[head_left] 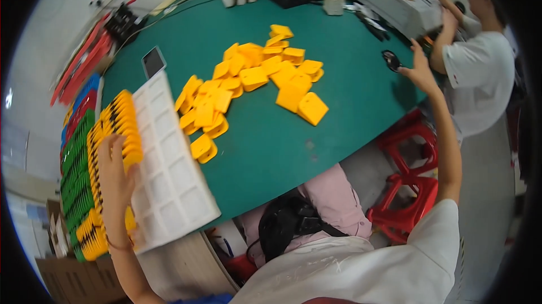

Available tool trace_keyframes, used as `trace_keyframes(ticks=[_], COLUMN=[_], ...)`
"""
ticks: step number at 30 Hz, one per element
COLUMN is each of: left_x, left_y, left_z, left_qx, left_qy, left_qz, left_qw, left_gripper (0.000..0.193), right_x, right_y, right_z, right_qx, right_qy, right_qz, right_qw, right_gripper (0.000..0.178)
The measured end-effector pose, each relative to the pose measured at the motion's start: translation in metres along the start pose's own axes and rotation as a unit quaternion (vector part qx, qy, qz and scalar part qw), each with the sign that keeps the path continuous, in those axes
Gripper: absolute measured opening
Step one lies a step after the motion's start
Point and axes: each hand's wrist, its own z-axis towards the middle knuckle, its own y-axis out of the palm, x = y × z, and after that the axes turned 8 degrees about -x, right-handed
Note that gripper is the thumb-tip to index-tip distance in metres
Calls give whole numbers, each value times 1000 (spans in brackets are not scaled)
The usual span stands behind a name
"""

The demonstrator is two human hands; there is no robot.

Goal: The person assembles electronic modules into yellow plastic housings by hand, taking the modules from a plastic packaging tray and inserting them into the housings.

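Note:
My left hand (116,177) reaches over a packed row of yellow plastic pieces (127,120) at the left. Its fingers bend around some of them, with the thumb on the side by the white tray. That white tray (169,174), divided into square pockets, lies just right of the row. Raised over the table's far right part, my right hand (422,72) has thumb and forefinger apart. A small black oval thing (391,60) is by its thumb tip; whether they touch cannot be told. Loose yellow square pieces (254,78) lie heaped mid-table, some overlapping.
The green tabletop (259,157) carries a phone (153,62) and a glass jar (333,0). Green pieces (76,185) stand in rows at far left. Red stools (403,202) and a black bag (288,222) are below the near edge. Another person (480,72) works at the right.

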Motion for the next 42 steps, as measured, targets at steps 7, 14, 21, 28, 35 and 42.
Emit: trace_keyframes(ticks=[7, 14, 21, 28, 35, 42], left_x=[106, 132, 134, 129, 128, 126], left_y=[1, 40, 87, 87, 85, 82], left_z=[32, 51, 55, 57, 53, 52], left_qx=[-10, -85, -196, -125, -72, -63], left_qy=[206, 240, 57, -48, -91, -93], left_qz=[-157, -387, -806, -872, -876, -872], left_qw=[966, 886, 555, 471, 468, 476], left_gripper=[42, 30, 44, 49, 47, 46], right_x=[7, -86, -272, -314, -302, -300], right_y=[47, 63, 61, 102, 120, 120], right_z=[10, 14, -50, -54, -52, -53], right_qx=[-9, 134, -128, -167, -147, -141], right_qy=[124, -150, -417, -500, -510, -510], right_qz=[-27, 4, 205, 250, 284, 281], right_qw=[992, 979, 876, 812, 799, 801], right_gripper=[107, 78, 78, 87, 63, 53])
